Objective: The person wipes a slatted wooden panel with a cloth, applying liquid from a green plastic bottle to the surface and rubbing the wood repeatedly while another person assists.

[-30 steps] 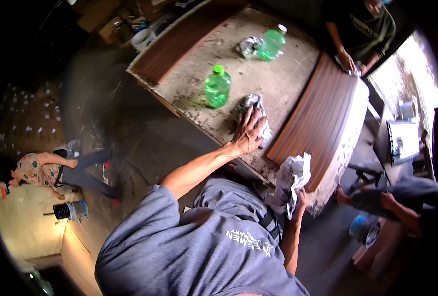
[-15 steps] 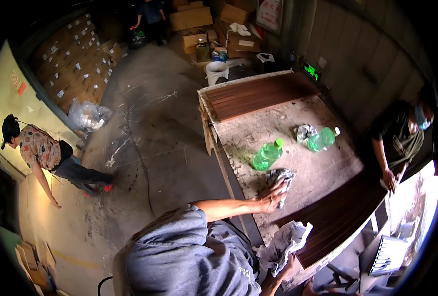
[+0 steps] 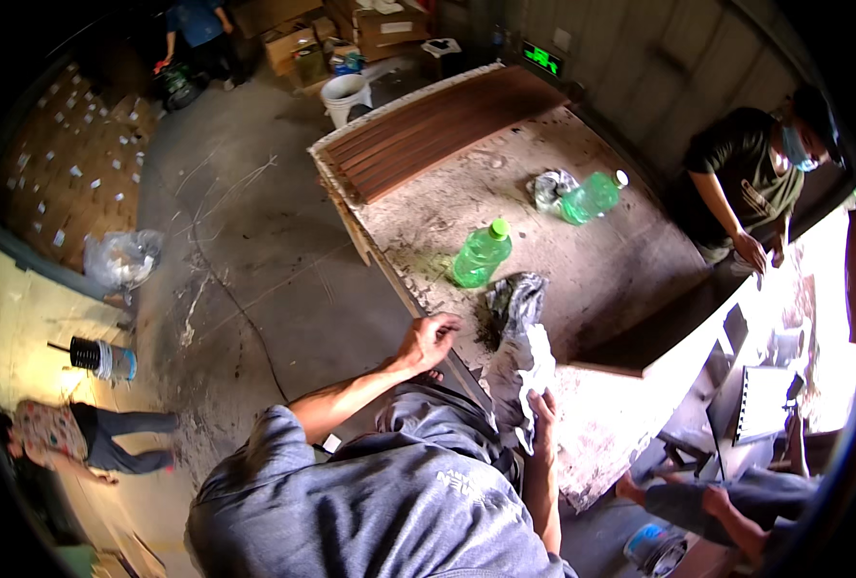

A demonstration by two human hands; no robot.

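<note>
White cloth (image 3: 536, 354): at the near corner of the table (image 3: 418, 222), bunched, likely so it doesn't trail.
Right hand (image 3: 544, 409): gripping the cloth's lower end.
Left hand (image 3: 434, 339): at the left edge, loosely curled; cannot tell whether it pinches anything.
Dark rag (image 3: 518, 297): just beyond the cloth.
Green bottle (image 3: 483, 254): near the left edge, capped, presumably against spills.
Brown board (image 3: 645, 332): along the right edge, a co-worker's hand (image 3: 750, 252) near its far end.
</note>
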